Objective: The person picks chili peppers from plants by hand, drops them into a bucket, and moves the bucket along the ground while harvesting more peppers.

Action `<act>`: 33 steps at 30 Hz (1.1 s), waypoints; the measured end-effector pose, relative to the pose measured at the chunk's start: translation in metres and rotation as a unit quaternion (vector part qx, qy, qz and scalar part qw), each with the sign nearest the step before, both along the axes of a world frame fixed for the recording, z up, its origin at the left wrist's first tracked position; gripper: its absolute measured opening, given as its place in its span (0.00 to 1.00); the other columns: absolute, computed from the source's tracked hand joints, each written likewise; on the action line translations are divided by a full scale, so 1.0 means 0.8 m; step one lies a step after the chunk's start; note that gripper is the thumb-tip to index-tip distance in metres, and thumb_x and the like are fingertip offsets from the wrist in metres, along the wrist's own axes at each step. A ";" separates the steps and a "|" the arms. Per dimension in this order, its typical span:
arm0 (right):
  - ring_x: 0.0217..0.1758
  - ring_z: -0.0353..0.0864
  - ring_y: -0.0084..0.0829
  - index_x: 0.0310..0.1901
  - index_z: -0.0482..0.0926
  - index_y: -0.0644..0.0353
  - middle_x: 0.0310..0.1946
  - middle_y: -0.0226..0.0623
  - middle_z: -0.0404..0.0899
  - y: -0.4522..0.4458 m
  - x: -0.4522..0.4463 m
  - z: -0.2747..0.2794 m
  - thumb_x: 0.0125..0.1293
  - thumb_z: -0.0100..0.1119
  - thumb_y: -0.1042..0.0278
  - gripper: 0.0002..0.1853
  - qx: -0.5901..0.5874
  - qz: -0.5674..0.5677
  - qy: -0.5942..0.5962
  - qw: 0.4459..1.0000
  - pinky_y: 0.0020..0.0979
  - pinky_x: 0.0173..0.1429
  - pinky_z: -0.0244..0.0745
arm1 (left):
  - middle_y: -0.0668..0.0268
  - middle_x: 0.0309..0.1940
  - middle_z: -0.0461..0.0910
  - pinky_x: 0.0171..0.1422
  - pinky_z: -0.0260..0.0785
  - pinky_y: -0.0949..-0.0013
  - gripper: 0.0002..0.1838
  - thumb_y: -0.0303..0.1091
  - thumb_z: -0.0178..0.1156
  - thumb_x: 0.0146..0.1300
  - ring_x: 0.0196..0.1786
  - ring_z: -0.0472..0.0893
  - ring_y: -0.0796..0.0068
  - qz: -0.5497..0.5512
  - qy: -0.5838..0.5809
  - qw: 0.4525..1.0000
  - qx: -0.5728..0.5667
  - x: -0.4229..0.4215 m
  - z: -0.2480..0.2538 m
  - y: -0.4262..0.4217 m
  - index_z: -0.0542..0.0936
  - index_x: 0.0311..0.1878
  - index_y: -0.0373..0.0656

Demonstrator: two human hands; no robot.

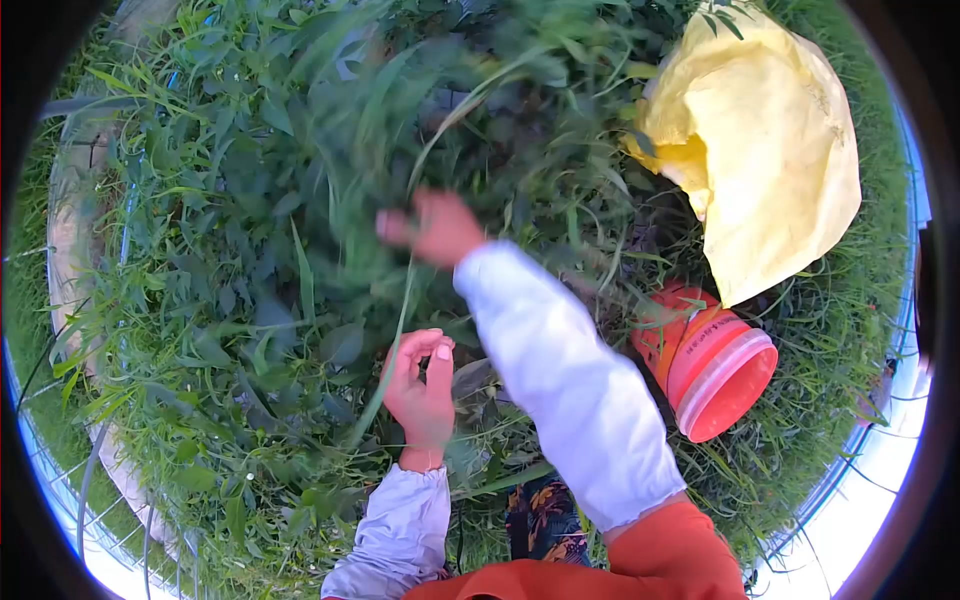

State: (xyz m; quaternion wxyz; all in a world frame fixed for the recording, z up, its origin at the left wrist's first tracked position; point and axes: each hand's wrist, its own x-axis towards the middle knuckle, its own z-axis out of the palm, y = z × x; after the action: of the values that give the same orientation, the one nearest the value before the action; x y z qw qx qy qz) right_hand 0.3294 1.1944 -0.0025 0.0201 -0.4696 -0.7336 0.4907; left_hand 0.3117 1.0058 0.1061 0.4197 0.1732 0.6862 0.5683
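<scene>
My left hand [421, 397] is low among the green plants, its thumb and fingers curled together at the tips; what they hold, if anything, is too small to name. A long grass blade [403, 310] runs just beside it. Above and slightly to the right, my right hand [437, 229] is smeared by motion over the leaves, its thumb pointing left. The same blade passes by this hand, and whether it is gripped is unclear. Blurred foliage [370, 130] lies beyond the right hand. Both forearms wear pale sleeve covers.
A red bucket [690, 355] lies tilted on the grass at the right, its opening towards the lower right. Above it rests a yellow sack [780, 150] with an open mouth. Dense leafy plants surround both hands. A pale curved edge [75, 230] and wires run down the left.
</scene>
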 end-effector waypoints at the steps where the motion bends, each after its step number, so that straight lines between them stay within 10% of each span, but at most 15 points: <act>1: 0.63 0.72 0.55 0.58 0.76 0.63 0.53 0.55 0.78 -0.045 0.011 0.014 0.58 0.59 0.36 0.38 -0.039 0.118 -0.049 0.991 0.50 0.75 0.53 | 0.63 0.45 0.81 0.59 0.72 0.69 0.15 0.21 0.60 0.64 0.49 0.80 0.75 0.000 -0.002 1.000 0.006 -0.001 -0.002 0.000 0.76 0.54 0.36; 5: 0.73 0.61 0.47 0.63 0.75 0.50 0.70 0.43 0.63 -0.250 0.144 -0.072 0.57 0.61 0.63 0.28 0.181 0.245 -0.070 0.950 0.49 0.77 0.55 | 0.57 0.60 0.74 0.70 0.64 0.62 0.23 0.23 0.59 0.64 0.65 0.73 0.66 0.014 -0.023 1.000 -0.016 -0.002 -0.013 0.012 0.71 0.63 0.36; 6: 0.74 0.60 0.46 0.62 0.76 0.52 0.71 0.43 0.62 -0.268 0.157 -0.077 0.57 0.60 0.65 0.28 -0.136 -0.047 0.104 0.984 0.48 0.76 0.57 | 0.56 0.63 0.72 0.71 0.61 0.61 0.25 0.24 0.59 0.63 0.68 0.70 0.65 0.018 -0.013 0.999 -0.041 -0.006 -0.018 0.012 0.70 0.64 0.35; 8: 0.74 0.60 0.45 0.63 0.75 0.55 0.72 0.44 0.61 -0.291 0.185 -0.081 0.58 0.60 0.68 0.28 -0.354 -0.279 0.224 0.865 0.45 0.75 0.60 | 0.51 0.68 0.66 0.76 0.53 0.53 0.30 0.30 0.60 0.61 0.74 0.62 0.56 -0.006 0.040 0.995 -0.092 -0.004 -0.033 0.009 0.67 0.68 0.39; 12: 0.70 0.65 0.47 0.65 0.72 0.55 0.69 0.45 0.65 -0.302 0.219 -0.073 0.55 0.63 0.69 0.32 -0.105 -0.051 0.025 0.993 0.44 0.71 0.63 | 0.46 0.67 0.66 0.77 0.50 0.49 0.32 0.36 0.64 0.57 0.74 0.60 0.45 -0.422 0.245 0.850 -0.200 0.005 -0.028 0.009 0.71 0.67 0.45; 16: 0.61 0.73 0.49 0.62 0.73 0.61 0.61 0.46 0.73 -0.260 0.209 0.011 0.52 0.63 0.73 0.31 0.063 0.027 -0.037 0.997 0.43 0.67 0.67 | 0.59 0.67 0.70 0.71 0.61 0.44 0.24 0.44 0.59 0.64 0.72 0.64 0.45 -0.539 0.222 0.766 -0.271 0.033 -0.023 -0.009 0.77 0.62 0.50; 20: 0.54 0.76 0.50 0.50 0.77 0.63 0.49 0.45 0.79 -0.244 0.225 0.071 0.54 0.62 0.71 0.20 0.113 0.074 -0.095 0.986 0.43 0.62 0.71 | 0.62 0.68 0.70 0.70 0.62 0.41 0.21 0.44 0.57 0.66 0.70 0.67 0.48 -0.545 0.186 0.770 -0.276 0.033 -0.028 -0.015 0.77 0.62 0.53; 23: 0.49 0.79 0.55 0.53 0.76 0.66 0.46 0.51 0.79 -0.191 0.216 0.158 0.59 0.60 0.71 0.19 -0.154 0.245 -0.189 0.938 0.46 0.54 0.75 | 0.63 0.67 0.71 0.69 0.63 0.42 0.21 0.43 0.57 0.67 0.69 0.69 0.51 -0.542 0.194 0.770 -0.276 0.035 -0.033 -0.016 0.76 0.63 0.56; 26: 0.38 0.83 0.44 0.46 0.78 0.66 0.36 0.43 0.82 -0.124 0.180 0.208 0.66 0.57 0.71 0.10 -0.096 0.210 0.159 0.960 0.40 0.45 0.78 | 0.63 0.65 0.73 0.68 0.65 0.43 0.20 0.42 0.56 0.68 0.68 0.70 0.51 -0.420 0.023 0.890 -0.176 0.039 -0.050 -0.054 0.76 0.63 0.58; 29: 0.34 0.77 0.23 0.42 0.77 0.63 0.34 0.31 0.79 -0.057 0.134 0.161 0.68 0.56 0.72 0.06 -0.192 -0.162 0.242 0.937 0.26 0.42 0.75 | 0.63 0.67 0.70 0.66 0.65 0.38 0.21 0.41 0.56 0.67 0.68 0.69 0.51 -0.572 0.221 0.742 -0.270 0.047 -0.064 -0.037 0.75 0.63 0.59; 31: 0.39 0.83 0.33 0.45 0.78 0.62 0.39 0.39 0.80 -0.017 0.121 0.094 0.63 0.58 0.73 0.09 0.148 -0.096 0.016 0.984 0.31 0.43 0.77 | 0.63 0.67 0.69 0.65 0.65 0.34 0.20 0.41 0.57 0.66 0.68 0.69 0.52 -0.598 0.236 0.718 -0.269 0.039 -0.027 -0.018 0.76 0.62 0.57; 33: 0.43 0.82 0.40 0.42 0.79 0.60 0.39 0.41 0.80 -0.014 0.103 0.062 0.56 0.64 0.67 0.13 0.245 0.026 -0.062 0.967 0.37 0.42 0.79 | 0.63 0.64 0.70 0.62 0.65 0.30 0.20 0.43 0.57 0.65 0.68 0.68 0.53 -0.594 0.257 0.717 -0.259 0.040 -0.029 -0.021 0.77 0.60 0.55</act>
State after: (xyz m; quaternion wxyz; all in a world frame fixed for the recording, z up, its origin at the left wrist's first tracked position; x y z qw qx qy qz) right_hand 0.4116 1.1832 0.0467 0.0760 -0.4605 -0.8435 0.2658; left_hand 0.3435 0.9892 0.0825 0.5074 0.5692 0.6438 -0.0642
